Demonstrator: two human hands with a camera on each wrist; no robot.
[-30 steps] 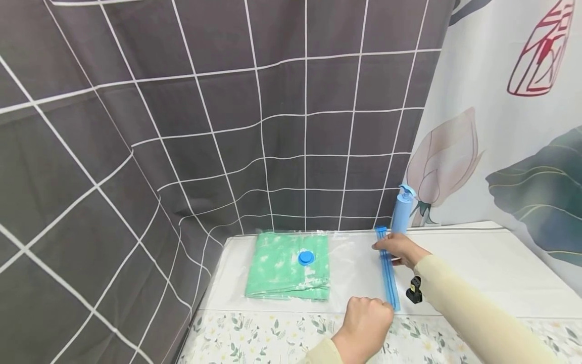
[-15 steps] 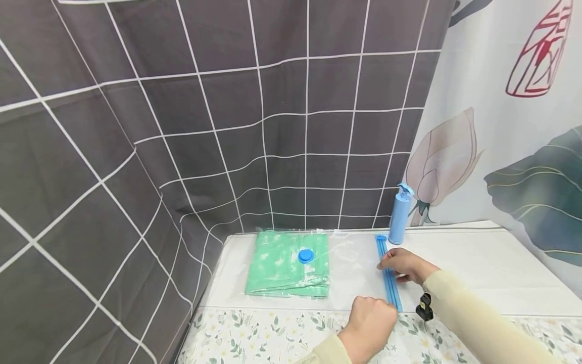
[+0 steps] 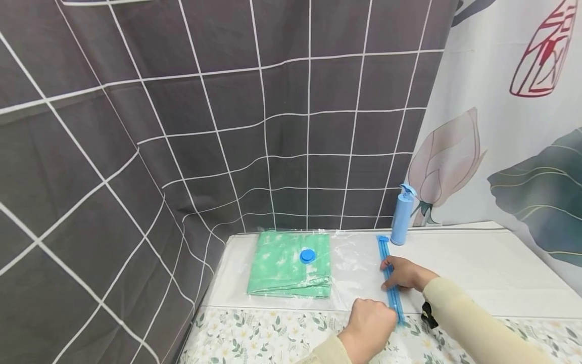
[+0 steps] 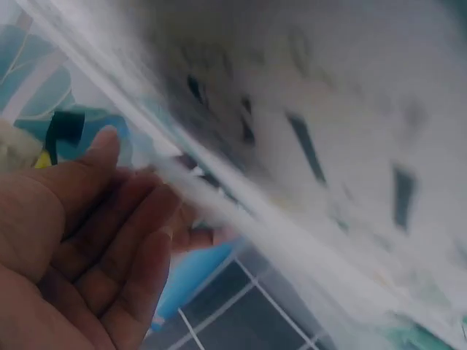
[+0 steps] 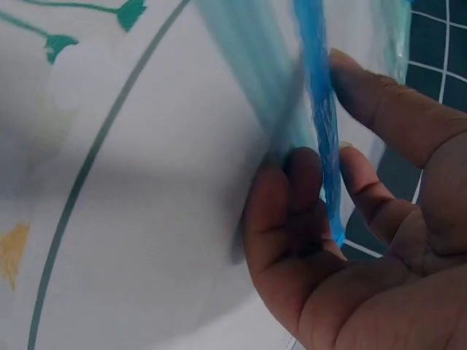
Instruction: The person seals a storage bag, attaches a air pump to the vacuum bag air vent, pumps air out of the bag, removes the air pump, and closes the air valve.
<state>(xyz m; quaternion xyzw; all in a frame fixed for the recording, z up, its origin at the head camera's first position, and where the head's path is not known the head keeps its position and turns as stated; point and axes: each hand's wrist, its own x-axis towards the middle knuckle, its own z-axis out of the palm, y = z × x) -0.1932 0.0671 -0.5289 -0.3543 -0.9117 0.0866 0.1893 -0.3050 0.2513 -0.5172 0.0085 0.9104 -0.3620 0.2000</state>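
Note:
A clear vacuum storage bag [image 3: 356,265] lies flat on the white surface, with a folded green cloth [image 3: 277,263] inside and a round blue valve [image 3: 307,256]. Along its right end runs a blue zip strip [image 3: 383,253], with a blue slider [image 3: 384,238] at the far end. My right hand [image 3: 406,273] grips the strip about midway; in the right wrist view the thumb and fingers lie on either side of the blue strip [image 5: 321,109]. Fingers curled, my left hand [image 3: 370,326] holds the bag's near corner at the strip's lower end. Its grip is hidden from above.
A light blue hand pump [image 3: 402,217] stands upright behind the strip, near the back edge. A floral cloth [image 3: 254,333] covers the front of the table. Dark grid curtains [image 3: 286,136] hang behind and to the left.
My right hand has slid down the strip toward me, away from the slider and pump. The strip's near end now reaches further forward. The left hand has shifted slightly right.

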